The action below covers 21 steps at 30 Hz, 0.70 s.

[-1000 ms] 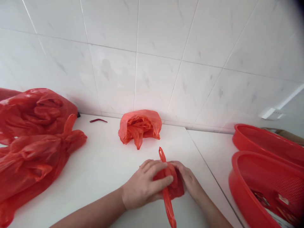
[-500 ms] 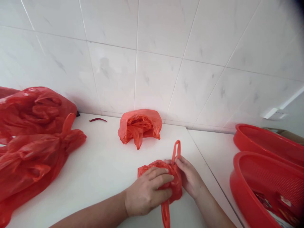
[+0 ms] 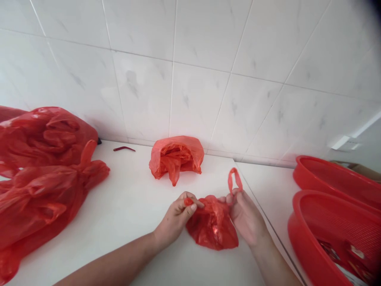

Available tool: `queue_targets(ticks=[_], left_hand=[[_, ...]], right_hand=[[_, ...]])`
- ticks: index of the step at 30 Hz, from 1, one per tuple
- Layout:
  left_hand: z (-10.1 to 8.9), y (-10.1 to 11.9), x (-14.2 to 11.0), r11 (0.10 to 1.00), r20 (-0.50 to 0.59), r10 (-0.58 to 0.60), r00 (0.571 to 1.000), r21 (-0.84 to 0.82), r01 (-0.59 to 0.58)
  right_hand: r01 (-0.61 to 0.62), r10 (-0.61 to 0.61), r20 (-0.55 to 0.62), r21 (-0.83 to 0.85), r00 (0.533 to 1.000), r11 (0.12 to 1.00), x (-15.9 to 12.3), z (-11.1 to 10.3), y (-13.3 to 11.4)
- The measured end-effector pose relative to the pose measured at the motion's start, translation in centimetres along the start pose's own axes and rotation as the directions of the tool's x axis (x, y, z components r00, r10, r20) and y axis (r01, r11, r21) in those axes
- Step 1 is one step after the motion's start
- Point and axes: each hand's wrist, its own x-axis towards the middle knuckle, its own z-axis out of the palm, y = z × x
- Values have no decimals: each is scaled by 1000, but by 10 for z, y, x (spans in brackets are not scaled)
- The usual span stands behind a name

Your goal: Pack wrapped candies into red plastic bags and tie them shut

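A small red plastic bag (image 3: 212,228) sits on the white table between my hands, its body bulging and a shiny spot showing through the film. My left hand (image 3: 177,216) is closed on the bag's left corner, pinching gathered plastic between thumb and fingers. At the other side my right hand (image 3: 245,214) grips the right handle, whose loop (image 3: 234,178) stands up above the fingers. What the bag contains cannot be made out. Behind it lies another red plastic bag (image 3: 177,159), crumpled, with its opening towards me.
Large red plastic bags (image 3: 44,174) are heaped at the left. A thin dark red curved piece (image 3: 124,148) lies near the tiled wall (image 3: 143,91). Two red plastic baskets (image 3: 297,214) stand at the right, the nearer one with small items inside. A seam crosses the white tabletop (image 3: 133,190).
My left hand has moved off the bag's top and now pinches its left corner. My right hand has shifted slightly right with the handle, and the bag's body now shows.
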Motion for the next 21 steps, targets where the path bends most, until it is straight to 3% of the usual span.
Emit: queue_targets(ticks=[3,6,9,12,15,18,21], left_hand=[[-6,6,5,972,7,-155,988,-175,154],[-8,14,9,947,28,-206,978,-246,206],[-7,22,11,927,17,-244,970,-291,239],[-4,27,10,913,30,-267,963,-312,263],[3,30,3,955,54,-170,984,-238,177],[9,29,-4,1000,62,29,998,-14,-28],[11,23,-6,944,69,185,980,266,-197]], right_hand=[[77,-42,152,-235,987,969,-10,11,3],[80,33,240,-444,970,892,-18,18,8],[-16,179,243,-552,953,833,-22,25,9],[-47,242,214,-651,946,758,-26,33,9],[16,217,237,-711,947,703,-27,39,13],[77,161,262,-710,951,700,-25,40,20],[-12,171,185,-643,968,765,-23,38,26]])
